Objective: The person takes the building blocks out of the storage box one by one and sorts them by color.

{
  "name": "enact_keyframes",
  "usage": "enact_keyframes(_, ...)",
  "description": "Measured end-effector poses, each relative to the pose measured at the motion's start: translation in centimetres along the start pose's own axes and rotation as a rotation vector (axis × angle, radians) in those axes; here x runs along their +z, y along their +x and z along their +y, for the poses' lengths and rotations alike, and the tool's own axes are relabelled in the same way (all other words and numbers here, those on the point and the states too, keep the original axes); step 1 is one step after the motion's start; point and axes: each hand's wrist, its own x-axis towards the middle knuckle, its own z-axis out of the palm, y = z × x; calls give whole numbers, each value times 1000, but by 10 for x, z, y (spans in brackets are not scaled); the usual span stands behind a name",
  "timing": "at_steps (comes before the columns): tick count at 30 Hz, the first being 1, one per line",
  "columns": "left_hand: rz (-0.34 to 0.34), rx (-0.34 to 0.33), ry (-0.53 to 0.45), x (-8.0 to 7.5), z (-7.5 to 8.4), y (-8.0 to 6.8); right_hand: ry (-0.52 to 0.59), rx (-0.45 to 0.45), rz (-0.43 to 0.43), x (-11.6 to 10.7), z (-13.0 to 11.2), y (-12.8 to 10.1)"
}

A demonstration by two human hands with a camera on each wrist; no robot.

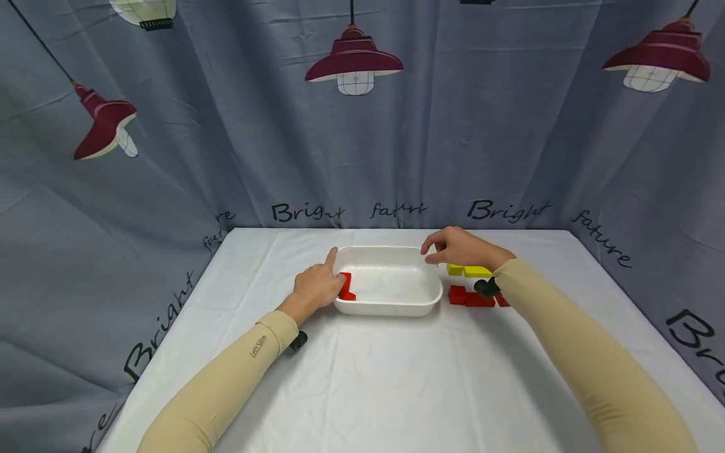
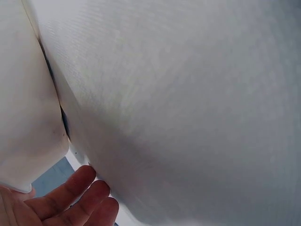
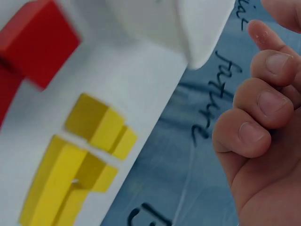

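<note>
Resting against the near-left corner of the white tray (image 1: 391, 308), the left hand (image 1: 317, 286) lies at centre frame in the head view with its index finger stretched along the tray's left rim and the other fingers relaxed, gripping nothing. A red block (image 1: 346, 287) sits inside the tray at its left end, partly hidden by that hand. The right hand (image 1: 455, 247) hovers at the tray's far-right corner, right of centre, fingers loosely bent downward and holding nothing; whether its fingertips touch the rim I cannot tell. In the right wrist view the curled fingers (image 3: 256, 101) hang beside the tray's corner (image 3: 207, 28), apart from it.

Just right of the tray on the white-clothed desk (image 1: 396, 377) lie yellow blocks (image 1: 469, 271) and, nearer the camera, more red blocks (image 1: 472, 297), partly covered by the right wrist.

Judging from this layout, the work in hand looks like steadying the tray while blocks are sorted into it. Doing it well would mean keeping the left hand pressed lightly on the rim so the light tray does not slide on the cloth, and lowering the right hand straight onto one block, pinching it by opposite flat faces without nudging its neighbours.
</note>
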Motion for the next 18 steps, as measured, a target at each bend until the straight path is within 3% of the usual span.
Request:
enact_keyframes(7, 6, 1, 8, 3, 0, 1, 32, -43, -70, 6, -22, 20)
enact_keyframes(18, 5, -14, 21, 3, 0, 2, -6, -80, -185, 25, -34, 54)
